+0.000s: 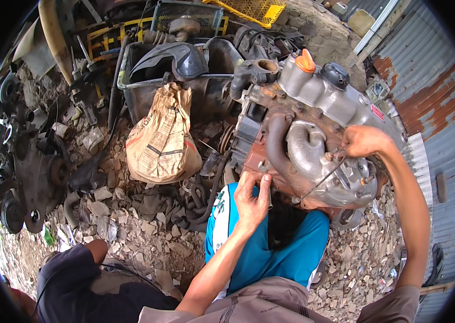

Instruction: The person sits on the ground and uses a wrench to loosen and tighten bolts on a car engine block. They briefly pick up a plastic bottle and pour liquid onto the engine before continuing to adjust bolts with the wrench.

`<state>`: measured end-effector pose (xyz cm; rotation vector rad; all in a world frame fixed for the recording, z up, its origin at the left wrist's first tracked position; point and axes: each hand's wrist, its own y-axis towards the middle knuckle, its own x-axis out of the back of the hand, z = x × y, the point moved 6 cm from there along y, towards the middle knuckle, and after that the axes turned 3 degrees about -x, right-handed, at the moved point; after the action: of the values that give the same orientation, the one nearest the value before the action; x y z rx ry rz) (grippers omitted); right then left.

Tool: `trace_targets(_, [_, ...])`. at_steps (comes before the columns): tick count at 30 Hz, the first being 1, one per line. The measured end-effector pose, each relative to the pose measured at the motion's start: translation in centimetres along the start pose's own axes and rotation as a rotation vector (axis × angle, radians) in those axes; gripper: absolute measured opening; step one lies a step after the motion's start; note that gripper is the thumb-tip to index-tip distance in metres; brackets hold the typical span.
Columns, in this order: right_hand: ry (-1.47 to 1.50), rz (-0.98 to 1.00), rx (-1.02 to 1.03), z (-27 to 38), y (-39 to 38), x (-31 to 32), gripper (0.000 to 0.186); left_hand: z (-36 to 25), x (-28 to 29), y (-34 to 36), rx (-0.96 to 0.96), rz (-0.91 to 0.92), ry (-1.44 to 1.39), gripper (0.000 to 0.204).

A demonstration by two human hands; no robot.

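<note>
A dirty metal engine [324,91] with an orange oil cap [305,61] stands in front of me, above my knees in blue trousers. It carries a curved exhaust manifold [305,145] and a rusty brown plate [257,159]. My left hand [251,202] is closed at the plate's lower edge, thumb upward, on a small piece that is mostly hidden. My right hand [362,142] has curled fingers at the manifold's right side, beside a bolt and a thin dark rod [319,183]; what it grips is unclear.
A paper sack [160,142] leans by a black bin [214,91] of parts. Car parts [33,172] pile at left on rubble. Yellow crates [254,11] are at back. A co-worker [82,280] in dark clothing is at lower left. Rusty corrugated sheeting [432,107] runs along the right.
</note>
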<state>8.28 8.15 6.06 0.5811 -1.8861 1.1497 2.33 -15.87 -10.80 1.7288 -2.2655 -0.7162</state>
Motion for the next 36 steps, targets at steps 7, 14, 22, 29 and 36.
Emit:
trace_targets(7, [0.035, -0.024, 0.007, 0.0, 0.6, 0.1, 0.027, -0.3, 0.6, -0.1, 0.082, 0.013, -0.079, 0.015])
trace_targets(14, [0.076, -0.137, 0.032, -0.4, 0.6, 0.1, 0.033, 0.3, 1.4, 0.1, 0.033, -0.028, -0.110, 0.010])
trace_targets(22, [0.047, -0.028, -0.120, 0.6, 0.3, 0.3, 0.028, 1.5, 1.5, 1.1, 0.033, -0.030, -0.121, 0.011])
trace_targets(29, [0.165, -0.046, -0.102, 0.6, 0.1, 0.2, 0.026, 3.8, 1.6, 1.7, 0.070, -0.036, -0.191, 0.014])
trace_targets(36, [-0.137, -0.044, -0.092, 0.2, -0.1, -0.5, 0.021, 5.7, 1.3, 1.9, 0.158, 0.008, -0.244, 0.013])
